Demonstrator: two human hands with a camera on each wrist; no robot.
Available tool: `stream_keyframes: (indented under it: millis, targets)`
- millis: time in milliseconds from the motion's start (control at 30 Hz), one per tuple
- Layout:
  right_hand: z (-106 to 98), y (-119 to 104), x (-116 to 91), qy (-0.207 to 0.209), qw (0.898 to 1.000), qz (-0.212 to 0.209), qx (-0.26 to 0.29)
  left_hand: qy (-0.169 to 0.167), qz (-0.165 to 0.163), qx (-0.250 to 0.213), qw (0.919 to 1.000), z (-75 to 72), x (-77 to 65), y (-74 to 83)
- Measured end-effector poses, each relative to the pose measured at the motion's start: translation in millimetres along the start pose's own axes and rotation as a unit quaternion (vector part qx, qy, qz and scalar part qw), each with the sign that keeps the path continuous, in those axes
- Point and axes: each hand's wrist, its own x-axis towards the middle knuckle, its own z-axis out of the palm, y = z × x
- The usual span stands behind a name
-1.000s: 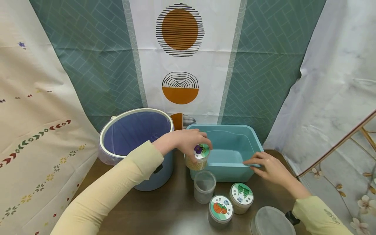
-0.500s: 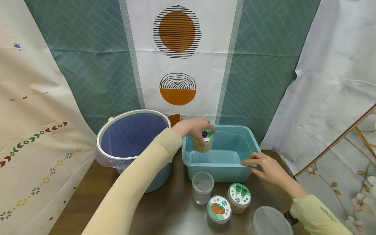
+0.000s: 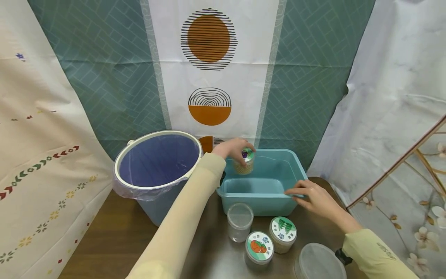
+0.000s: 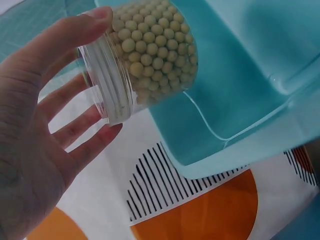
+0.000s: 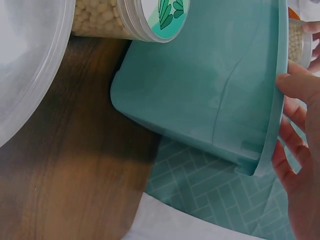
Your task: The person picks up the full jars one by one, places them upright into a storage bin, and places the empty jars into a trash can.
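My left hand (image 3: 234, 148) holds a clear jar (image 3: 245, 168) by its lid, over the left part of a teal plastic bin (image 3: 258, 204). In the left wrist view the jar (image 4: 155, 55) is tipped sideways and full of small pale round beans, with thumb and fingers around the lid. A purple picture shows on its green-and-white label. My right hand (image 3: 311, 198) grips the bin's front right rim. In the right wrist view the thumb of that hand (image 5: 304, 125) lies on the rim, with the fingers on its other side.
In front of the bin stand a clear jar (image 3: 240, 223), a jar with a tomato label (image 3: 259, 248) and one with a green vegetable label (image 3: 283, 232). A large translucent-lidded tub (image 3: 320, 262) is near right. A lined blue bucket (image 3: 156, 201) stands left.
My left hand has carried the jar from the bin's front left corner back and over the bin, toward its rear left. The right hand keeps its place on the rim.
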Motion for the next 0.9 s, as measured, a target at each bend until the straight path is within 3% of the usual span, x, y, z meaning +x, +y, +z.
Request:
stream_keyframes:
  millis: [400, 900]
  targets:
    - [-1, 0, 0, -0.004, 1.0, 0.013, -0.001, 0.027, -0.019, -0.004, 0.9995, 21.5, 9.8, -17.6]
    - [-1, -3, -2, -0.017, 0.999, 0.031, 0.012, 0.026, -0.06, -0.002, 0.9978, 30.8, -5.7, -29.4]
